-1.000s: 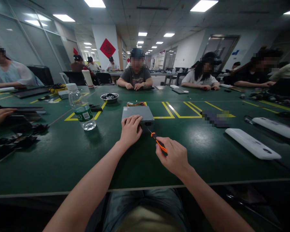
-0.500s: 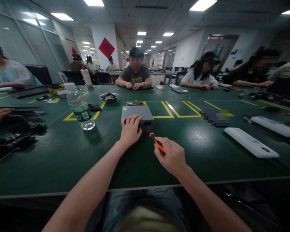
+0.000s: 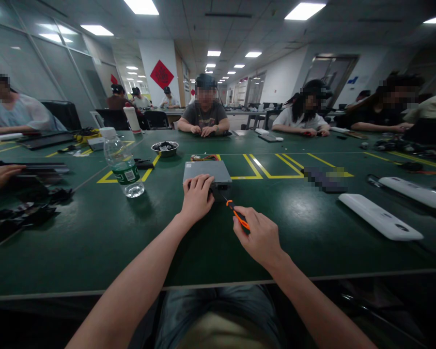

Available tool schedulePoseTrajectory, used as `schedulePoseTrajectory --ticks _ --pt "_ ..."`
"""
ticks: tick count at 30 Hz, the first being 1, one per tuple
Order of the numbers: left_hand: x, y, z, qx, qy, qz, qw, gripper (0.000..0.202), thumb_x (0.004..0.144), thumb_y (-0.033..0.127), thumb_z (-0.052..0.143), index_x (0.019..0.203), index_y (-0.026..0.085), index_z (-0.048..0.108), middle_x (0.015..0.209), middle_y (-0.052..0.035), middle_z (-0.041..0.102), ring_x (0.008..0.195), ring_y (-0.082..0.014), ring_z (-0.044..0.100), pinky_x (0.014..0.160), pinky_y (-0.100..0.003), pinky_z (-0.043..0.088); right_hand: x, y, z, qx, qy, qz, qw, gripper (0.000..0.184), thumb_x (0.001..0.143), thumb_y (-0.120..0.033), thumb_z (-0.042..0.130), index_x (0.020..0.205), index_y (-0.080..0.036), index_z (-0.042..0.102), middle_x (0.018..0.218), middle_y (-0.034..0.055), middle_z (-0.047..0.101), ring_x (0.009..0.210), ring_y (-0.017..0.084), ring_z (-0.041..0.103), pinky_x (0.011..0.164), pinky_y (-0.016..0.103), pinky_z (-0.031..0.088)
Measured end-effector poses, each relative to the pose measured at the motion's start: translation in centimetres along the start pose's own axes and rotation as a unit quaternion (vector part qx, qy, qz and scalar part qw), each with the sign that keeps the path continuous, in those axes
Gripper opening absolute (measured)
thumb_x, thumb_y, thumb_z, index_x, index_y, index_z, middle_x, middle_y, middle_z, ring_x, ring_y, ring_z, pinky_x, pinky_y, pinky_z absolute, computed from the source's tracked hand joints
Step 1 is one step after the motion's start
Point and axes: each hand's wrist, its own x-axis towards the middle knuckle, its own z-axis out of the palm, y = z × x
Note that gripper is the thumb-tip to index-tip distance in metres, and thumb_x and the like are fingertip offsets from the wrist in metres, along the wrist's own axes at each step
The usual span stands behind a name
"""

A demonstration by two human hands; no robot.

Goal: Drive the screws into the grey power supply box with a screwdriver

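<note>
A grey metal computer power supply point(image 3: 208, 169) lies on the green table in front of me, its coloured wires point(image 3: 205, 158) at the far side. My left hand point(image 3: 199, 196) grips its near edge, fingers over the top and thumb near the front face. In my right hand point(image 3: 257, 232) is a screwdriver point(image 3: 238, 214) with an orange and black handle. The fingers are closed round that handle, and the shaft points up and left toward the power supply's near face. Where the tip ends is too dark to make out.
A water bottle point(image 3: 125, 167) stands to the left, with a metal bowl point(image 3: 164, 148) of small parts beyond it. White devices point(image 3: 380, 216) lie at the right. Dark parts point(image 3: 18, 213) are heaped at the left, near another person's hand point(image 3: 2, 178). Several people sit around the table.
The whole view has shifted very slightly. Both hands, the screwdriver and the power supply keep practically the same places relative to one another.
</note>
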Motion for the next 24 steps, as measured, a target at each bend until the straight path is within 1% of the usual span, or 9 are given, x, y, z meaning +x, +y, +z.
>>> schedulePoseTrajectory --ticks 7,11,13,15,19,22,24 --pt "0.0 0.0 0.0 -0.003 0.002 -0.001 1.000 0.043 0.079 0.021 0.043 0.122 0.021 0.044 0.129 -0.0069 0.046 0.121 -0.0242 0.035 0.099 -0.042 0.021 0.1 0.0 0.2 -0.007 -0.006 0.000 1.000 0.020 0.086 -0.024 0.044 0.100 -0.014 0.054 0.082 0.0041 0.064 0.066 0.014 0.057 0.062 0.025 0.040" --pt "0.0 0.1 0.1 -0.008 0.007 -0.003 1.000 0.043 0.079 0.021 0.044 0.122 0.022 0.044 0.129 -0.0067 0.046 0.120 -0.0242 0.036 0.099 -0.042 0.021 0.1 -0.4 0.1 -0.031 -0.018 0.005 0.999 0.020 0.086 -0.025 0.044 0.100 -0.014 0.053 0.081 0.0039 0.063 0.064 0.014 0.057 0.061 0.025 0.040" --pt "0.1 0.1 0.0 -0.010 0.010 -0.002 1.000 0.043 0.079 0.021 0.043 0.122 0.022 0.044 0.129 -0.0067 0.047 0.120 -0.0240 0.037 0.099 -0.042 0.022 0.1 -0.8 -0.1 -0.044 -0.032 0.013 0.998 0.021 0.087 -0.026 0.043 0.100 -0.014 0.053 0.082 0.0041 0.063 0.064 0.014 0.057 0.061 0.026 0.040" --pt "0.1 0.1 0.0 -0.013 0.012 -0.001 1.000 0.042 0.079 0.021 0.043 0.122 0.022 0.045 0.129 -0.0069 0.047 0.120 -0.0238 0.037 0.099 -0.042 0.022 0.1 -1.6 -0.4 -0.051 -0.050 0.022 0.997 0.022 0.087 -0.026 0.042 0.102 -0.014 0.052 0.087 0.0059 0.062 0.068 0.015 0.058 0.062 0.026 0.042" --pt "0.1 0.0 0.1 -0.017 0.019 -0.003 1.000 0.042 0.079 0.020 0.043 0.121 0.022 0.045 0.128 -0.0065 0.048 0.120 -0.0236 0.037 0.100 -0.043 0.021 0.2 -3.4 -0.5 -0.060 -0.081 0.035 0.994 0.028 0.085 -0.021 0.041 0.110 -0.011 0.048 0.105 0.0142 0.055 0.084 0.020 0.057 0.069 0.031 0.047" --pt "0.1 -0.1 0.3 -0.016 0.018 -0.003 1.000 0.041 0.079 0.021 0.043 0.120 0.021 0.046 0.128 -0.0062 0.048 0.120 -0.0236 0.037 0.100 -0.043 0.021 0.7 -4.3 -0.5 -0.080 -0.087 0.027 0.993 0.029 0.085 -0.016 0.039 0.112 -0.008 0.048 0.106 0.0167 0.054 0.090 0.022 0.055 0.071 0.033 0.047" --pt "0.1 -0.1 0.3 -0.015 0.019 -0.004 1.000 0.041 0.079 0.021 0.043 0.120 0.021 0.046 0.127 -0.0060 0.049 0.120 -0.0233 0.037 0.100 -0.042 0.021 1.0 -4.4 -0.5 -0.094 -0.089 0.007 0.992 0.029 0.085 -0.014 0.040 0.112 -0.009 0.050 0.104 0.0150 0.056 0.086 0.021 0.055 0.070 0.033 0.046"
